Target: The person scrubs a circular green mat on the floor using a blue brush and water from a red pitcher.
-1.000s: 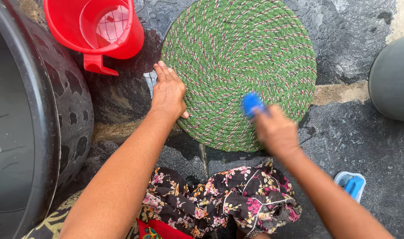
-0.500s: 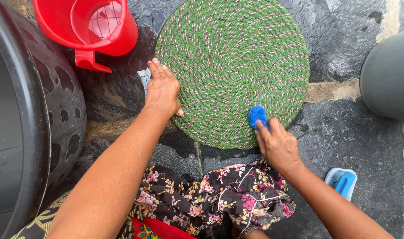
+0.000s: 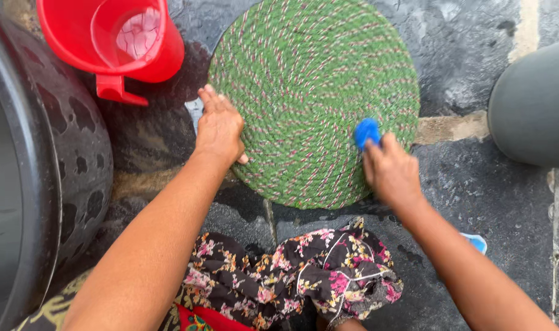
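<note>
- Round braided mat, green with pink and white flecks, lies flat on dark wet stone floor. Its top edge runs out of the frame.
- Left of the mat: red jug with an inner red cup, handle pointing down toward the viewer. A narrow strip of bare floor separates jug and mat edge.
- Far left: large black tub, its wall filling that side from top to bottom. It stands close behind the left forearm, so room on that flank is tight.
- Right: grey rounded container, apart from the mat, with a pale seam in the stone running between them. Open floor shows below it and toward the lower right.
- Near edge of the mat: dark floral cloth bunched just below it, a band of wet floor between.
- Left hand: open and flat, palm down, fingers stretched. It rests on the mat's left rim, fingertips partly over the floor, thumb on the braid.
- Right hand: closed around a small blue scrubber, only its upper end showing beyond the fingers. The scrubber sits against the mat's lower right part, inside the rim; the wrist lies over the mat's edge.
- The hands are well apart, most of the mat's width between them.
- Small blue thing on the floor beside the right forearm, partly hidden; kind not clear.
</note>
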